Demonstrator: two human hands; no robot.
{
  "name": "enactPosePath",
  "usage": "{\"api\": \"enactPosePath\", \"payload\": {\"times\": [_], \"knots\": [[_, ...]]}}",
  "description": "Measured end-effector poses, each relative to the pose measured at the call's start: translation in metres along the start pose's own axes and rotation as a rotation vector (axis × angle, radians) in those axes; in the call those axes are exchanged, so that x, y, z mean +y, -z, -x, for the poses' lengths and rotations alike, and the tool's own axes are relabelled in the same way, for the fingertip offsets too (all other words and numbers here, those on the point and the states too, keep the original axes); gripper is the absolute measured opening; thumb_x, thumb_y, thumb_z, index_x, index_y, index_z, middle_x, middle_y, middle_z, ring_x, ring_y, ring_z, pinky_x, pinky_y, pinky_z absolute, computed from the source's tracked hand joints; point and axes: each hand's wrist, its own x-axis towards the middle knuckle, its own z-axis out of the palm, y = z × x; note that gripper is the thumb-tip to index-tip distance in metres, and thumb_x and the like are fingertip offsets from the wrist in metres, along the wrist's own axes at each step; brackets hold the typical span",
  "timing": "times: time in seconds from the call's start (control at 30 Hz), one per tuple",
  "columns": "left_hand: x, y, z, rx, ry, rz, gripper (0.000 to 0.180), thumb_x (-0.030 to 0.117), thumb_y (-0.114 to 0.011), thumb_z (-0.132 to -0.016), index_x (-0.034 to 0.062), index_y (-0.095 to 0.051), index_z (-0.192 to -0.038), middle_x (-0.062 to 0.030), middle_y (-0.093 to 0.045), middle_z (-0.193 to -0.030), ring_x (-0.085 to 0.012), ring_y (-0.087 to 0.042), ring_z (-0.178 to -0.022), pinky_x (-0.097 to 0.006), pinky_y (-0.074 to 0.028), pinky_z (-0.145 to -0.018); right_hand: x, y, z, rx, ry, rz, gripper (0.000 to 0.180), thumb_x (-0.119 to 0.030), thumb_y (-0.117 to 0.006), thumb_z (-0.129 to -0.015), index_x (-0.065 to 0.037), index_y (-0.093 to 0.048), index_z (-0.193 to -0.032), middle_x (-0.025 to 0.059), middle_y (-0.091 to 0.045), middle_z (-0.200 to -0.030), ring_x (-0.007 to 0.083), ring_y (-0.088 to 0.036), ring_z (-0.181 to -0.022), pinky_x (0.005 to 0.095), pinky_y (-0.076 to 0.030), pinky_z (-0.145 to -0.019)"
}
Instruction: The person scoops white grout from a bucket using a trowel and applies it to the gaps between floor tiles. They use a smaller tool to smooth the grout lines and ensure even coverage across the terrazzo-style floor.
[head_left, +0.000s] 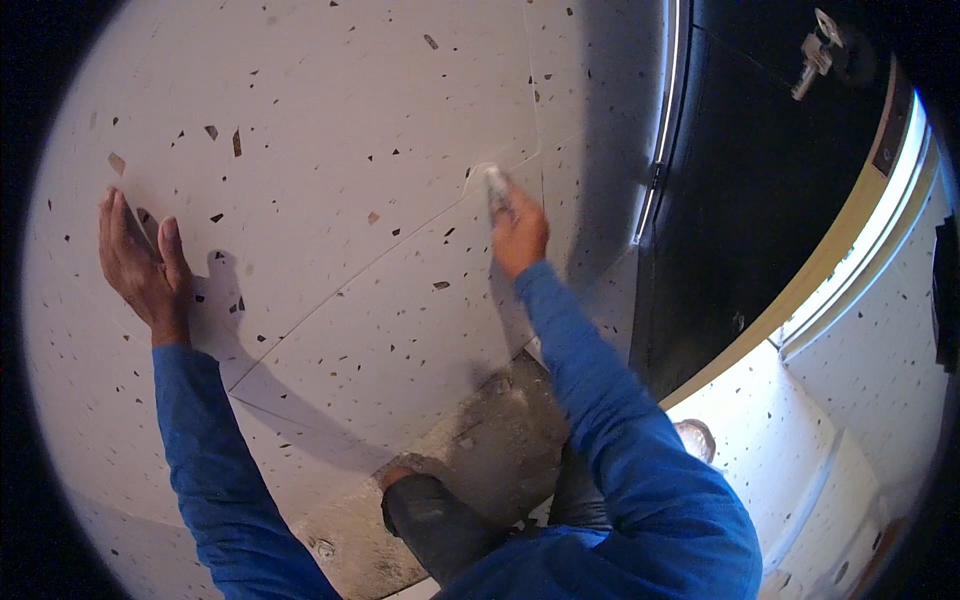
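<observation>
Pale tiles speckled with dark and brown chips (330, 130) fill the surface before me. My left hand (148, 262) rests at the left of them with its fingers stretched out, holding nothing; it looks laid against the tile. My right hand (520, 232) is closed around a small whitish tool (495, 186), whose kind is blurred and partly hidden by my fingers. The tool's tip meets the tiles close to where several joints come together. A thin white smear (478, 170) shows at that tip. From there a joint line (350, 275) slants down to the left.
To the right stands a dark door (740, 200) with keys (815, 60) hanging at its lock and a wooden frame (850, 240) beside it. Below, my legs (440, 520) are over a rough brown, dusty floor (510, 420). Bright light falls on more speckled tiles (780, 410) at the lower right.
</observation>
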Motion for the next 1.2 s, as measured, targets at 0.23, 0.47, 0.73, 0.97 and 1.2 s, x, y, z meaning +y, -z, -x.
{"api": "enactPosePath", "payload": {"times": [0.23,0.47,0.73,0.97,1.2], "knots": [[-0.008,0.003,0.0,-0.017,-0.032,0.0,0.055,0.036,-0.058,-0.093,0.0019,-0.046,-0.134,-0.0172,-0.05,-0.138,-0.0332,-0.042,-0.132,-0.043,-0.03,-0.109,-0.036,0.025,0.012,-0.196,-0.146,-0.076,0.039,0.0,-0.06,-0.076,-0.004,-0.064,-0.115,0.0192,-0.065,-0.108,0.0399,-0.059,-0.101,0.0471,-0.046,-0.09],[0.002,0.0,-0.003,-0.008,-0.017,0.017,0.055,0.035,-0.061,-0.092,0.0019,-0.047,-0.134,-0.0174,-0.051,-0.136,-0.0338,-0.045,-0.129,-0.043,-0.033,-0.107,-0.037,0.0,0.035,-0.113,0.149,0.047,0.042,0.001,-0.06,-0.077,-0.004,-0.061,-0.118,0.0183,-0.064,-0.114,0.0376,-0.06,-0.101,0.0454,-0.045,-0.092],[-0.005,0.007,-0.001,0.002,-0.018,-0.024,0.053,0.036,-0.059,-0.093,0.0038,-0.047,-0.133,-0.0163,-0.052,-0.135,-0.0318,-0.046,-0.128,-0.044,-0.033,-0.107,-0.044,-0.006,0.041,0.044,0.131,-0.051,0.045,0.002,-0.061,-0.076,-0.005,-0.061,-0.121,0.0161,-0.061,-0.123,0.0332,-0.057,-0.109,0.0434,-0.042,-0.094],[-0.003,-0.005,0.0,0.026,0.024,0.023,0.053,0.037,-0.058,-0.093,0.0044,-0.046,-0.134,-0.016,-0.052,-0.135,-0.0318,-0.046,-0.129,-0.043,-0.032,-0.107,-0.04,-0.047,0.095,0.002,0.331,0.151,0.05,0.004,-0.058,-0.073,-0.006,-0.061,-0.122,0.014,-0.061,-0.124,0.0316,-0.057,-0.107,0.0457,-0.042,-0.093],[-0.009,0.004,0.004,0.02,-0.019,-0.018,0.054,0.038,-0.059,-0.093,0.0041,-0.046,-0.133,-0.0149,-0.053,-0.135,-0.0308,-0.046,-0.129,-0.043,-0.031,-0.107,-0.038,-0.007,0.047,0.044,0.158,0.083,0.046,0.002,-0.058,-0.075,-0.004,-0.06,-0.121,0.0159,-0.06,-0.123,0.0376,-0.056,-0.106,0.0461,-0.042,-0.095]]}}
